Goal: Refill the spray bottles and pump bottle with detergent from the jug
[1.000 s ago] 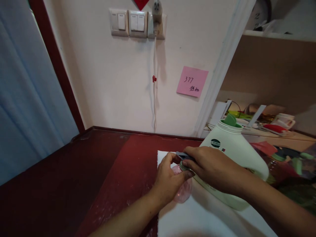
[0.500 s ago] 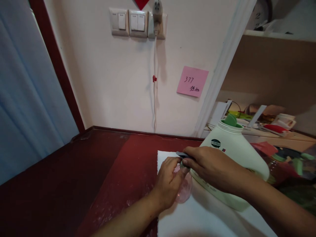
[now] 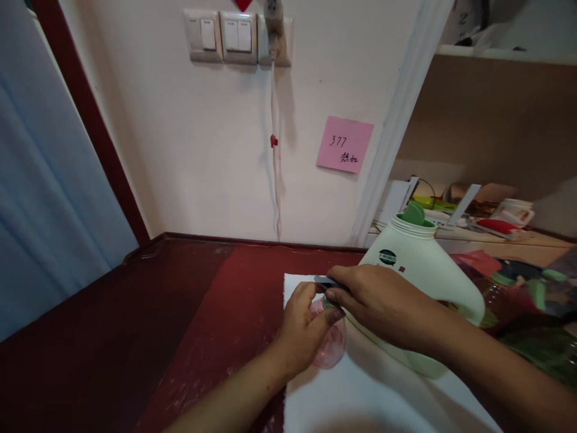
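Note:
My left hand [image 3: 303,328] is wrapped round a small pink see-through bottle [image 3: 331,343] that stands on a white cloth [image 3: 360,391]. My right hand [image 3: 383,300] pinches the dark pump cap [image 3: 331,297] at the bottle's neck, fingers closed on it. Just behind my right hand stands a large white jug [image 3: 424,264] with a green spout at its open top.
The cloth lies on a dark red tabletop [image 3: 189,313] against a cream wall with switches, a hanging white cable [image 3: 274,150] and a pink sticky note [image 3: 345,144]. To the right, a cluttered shelf [image 3: 487,216] and bottles in a bag [image 3: 527,300].
Both hands stay on the pink bottle and its cap; my right fingers shifted slightly on the cap. The camera turned a little to the right and down.

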`<state>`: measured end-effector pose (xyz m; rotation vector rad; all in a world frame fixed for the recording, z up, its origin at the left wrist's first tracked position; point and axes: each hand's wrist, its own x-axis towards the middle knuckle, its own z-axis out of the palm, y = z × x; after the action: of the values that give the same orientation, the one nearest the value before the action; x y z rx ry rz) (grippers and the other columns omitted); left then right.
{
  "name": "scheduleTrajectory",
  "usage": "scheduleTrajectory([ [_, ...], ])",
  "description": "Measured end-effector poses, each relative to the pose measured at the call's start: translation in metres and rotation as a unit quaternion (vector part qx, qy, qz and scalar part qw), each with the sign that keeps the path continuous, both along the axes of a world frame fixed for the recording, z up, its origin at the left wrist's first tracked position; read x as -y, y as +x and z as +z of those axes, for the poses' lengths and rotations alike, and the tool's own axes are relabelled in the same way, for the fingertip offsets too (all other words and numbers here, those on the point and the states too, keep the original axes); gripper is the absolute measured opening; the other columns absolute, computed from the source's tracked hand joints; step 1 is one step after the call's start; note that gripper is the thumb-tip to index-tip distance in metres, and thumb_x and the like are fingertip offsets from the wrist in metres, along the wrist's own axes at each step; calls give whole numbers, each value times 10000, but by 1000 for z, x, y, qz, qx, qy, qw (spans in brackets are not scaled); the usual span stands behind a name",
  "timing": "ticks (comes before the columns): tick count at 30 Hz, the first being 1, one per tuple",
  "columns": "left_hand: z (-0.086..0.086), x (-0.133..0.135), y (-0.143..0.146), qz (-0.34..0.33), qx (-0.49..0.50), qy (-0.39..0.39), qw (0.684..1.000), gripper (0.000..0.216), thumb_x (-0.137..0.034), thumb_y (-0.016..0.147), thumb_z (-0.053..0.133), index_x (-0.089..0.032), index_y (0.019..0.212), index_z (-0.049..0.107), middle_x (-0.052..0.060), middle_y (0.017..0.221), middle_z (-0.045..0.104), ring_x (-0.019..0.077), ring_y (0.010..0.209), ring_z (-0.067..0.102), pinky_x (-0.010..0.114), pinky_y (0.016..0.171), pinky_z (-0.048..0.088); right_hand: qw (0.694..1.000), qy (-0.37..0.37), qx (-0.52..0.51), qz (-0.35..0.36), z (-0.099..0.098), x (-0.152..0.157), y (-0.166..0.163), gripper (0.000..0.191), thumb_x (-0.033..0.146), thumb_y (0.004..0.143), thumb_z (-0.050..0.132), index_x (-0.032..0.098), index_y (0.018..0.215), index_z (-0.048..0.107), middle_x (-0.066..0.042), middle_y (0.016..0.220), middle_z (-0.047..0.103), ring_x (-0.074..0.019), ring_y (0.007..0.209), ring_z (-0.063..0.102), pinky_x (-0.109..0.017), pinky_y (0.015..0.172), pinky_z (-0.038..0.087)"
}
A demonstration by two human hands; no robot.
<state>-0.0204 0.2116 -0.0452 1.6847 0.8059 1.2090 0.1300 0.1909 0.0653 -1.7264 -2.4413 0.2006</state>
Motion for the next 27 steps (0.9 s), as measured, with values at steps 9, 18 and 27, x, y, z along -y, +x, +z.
scheduleTrajectory([
  [9, 6, 3, 3, -26, 28, -63, 997, 248, -335, 826, 724, -204, 1002, 610, 38, 1028, 661, 234, 984, 591, 341, 849, 456, 1000, -6, 0, -5, 0, 1, -1, 200, 320, 961, 463, 232, 811, 561, -16, 748, 677, -168, 649, 562, -312, 591, 250],
  [18, 2, -1, 4, 0, 38, -37, 999, 265, -351, 832, 745, -198, 1033, 668, 64, 1095, 674, 254, 1038, 589, 370, 906, 450, 1000, -2, 7, -6, 0, 1, -2, 190, 321, 973, 480, 229, 833, 570, -18, 768, 686, -169, 657, 554, -311, 590, 242],
  [27, 0, -3, -2, -80, 21, -33, 996, 248, -370, 914, 636, -191, 1085, 650, 71, 1125, 656, 256, 1099, 570, 374, 939, 431, 1000, -7, 5, -4, 0, 2, -1, 213, 317, 988, 466, 221, 832, 574, -21, 760, 682, -162, 650, 561, -308, 587, 242],
])
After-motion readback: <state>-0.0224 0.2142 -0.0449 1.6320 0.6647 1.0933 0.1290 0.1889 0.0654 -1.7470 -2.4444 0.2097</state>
